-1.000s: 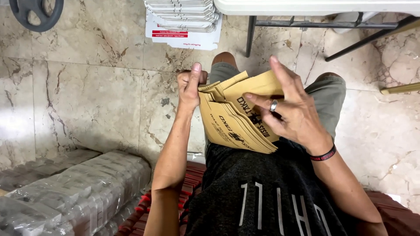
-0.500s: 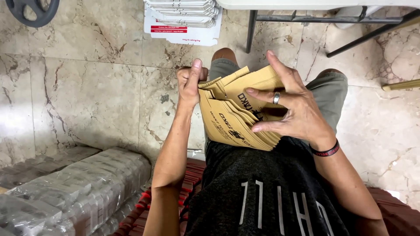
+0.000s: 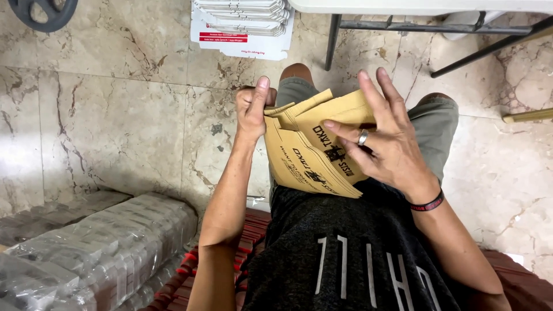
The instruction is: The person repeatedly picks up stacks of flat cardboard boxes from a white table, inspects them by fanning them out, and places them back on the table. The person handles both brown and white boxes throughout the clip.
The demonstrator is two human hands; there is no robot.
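Note:
A stack of flat brown cardboard pieces with black print (image 3: 311,155) rests on my lap, fanned out. My left hand (image 3: 252,109) grips the stack's upper left corner, thumb pointing up. My right hand (image 3: 383,141), with a ring on one finger and a dark band at the wrist, lies spread on the top piece, fingers apart and pressing on its upper edge. I sit with my knees towards a marble floor.
Plastic-wrapped bundles (image 3: 98,247) lie at the lower left. A pile of white flat cartons (image 3: 242,26) sits on the floor ahead. A table's dark metal legs (image 3: 403,29) stand at the top right. A dark wheel-like disc (image 3: 43,11) is at the top left.
My right hand has slid up along the top cardboard piece and its fingers have spread wider. The left hand keeps its grip on the corner.

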